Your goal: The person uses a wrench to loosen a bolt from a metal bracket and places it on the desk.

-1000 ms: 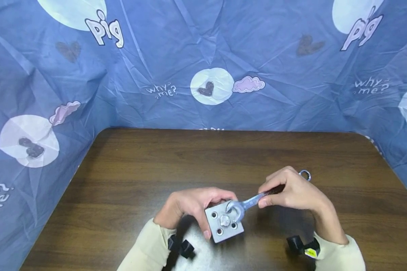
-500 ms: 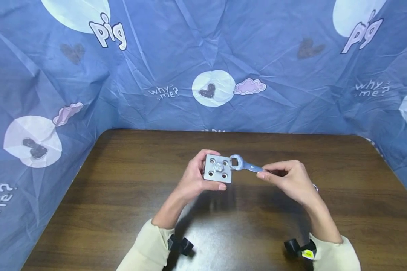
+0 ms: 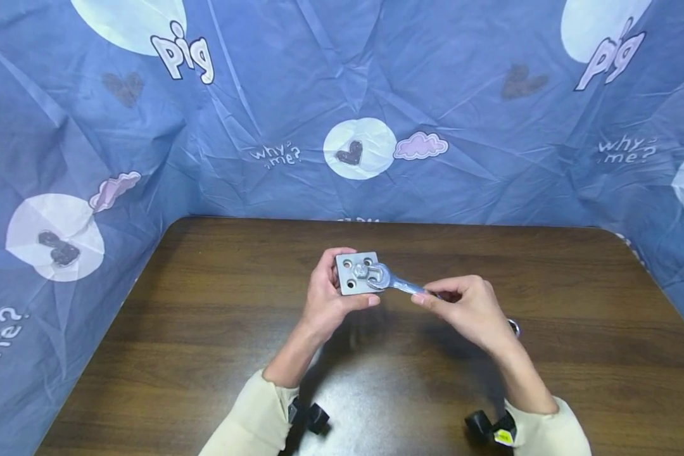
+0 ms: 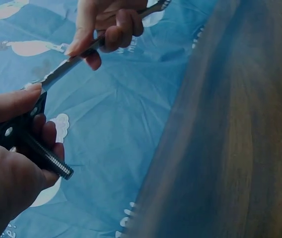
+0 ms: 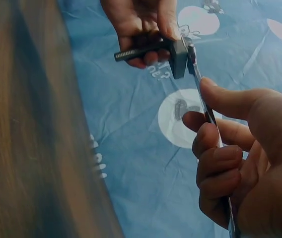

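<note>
In the head view my left hand grips a square metal plate by its edges, above the table. Holes sit near the plate's corners, and a hex bolt head stands out at its middle. The threaded shank sticks out behind, as the left wrist view shows. My right hand pinches a combination wrench between thumb and fingers. The wrench's open end lies over the plate's right side, at the bolt head; whether it is fully seated I cannot tell. Its ring end shows past my right wrist.
A brown wooden table lies under both hands. Behind and beside it hangs a blue printed cloth. Black camera mounts are strapped at both wrists, over cream sleeves.
Both hands rose away from me with plate and wrench, and the plate turned. The wrench's open end came off the bolt head's side, then moved left back to it.
</note>
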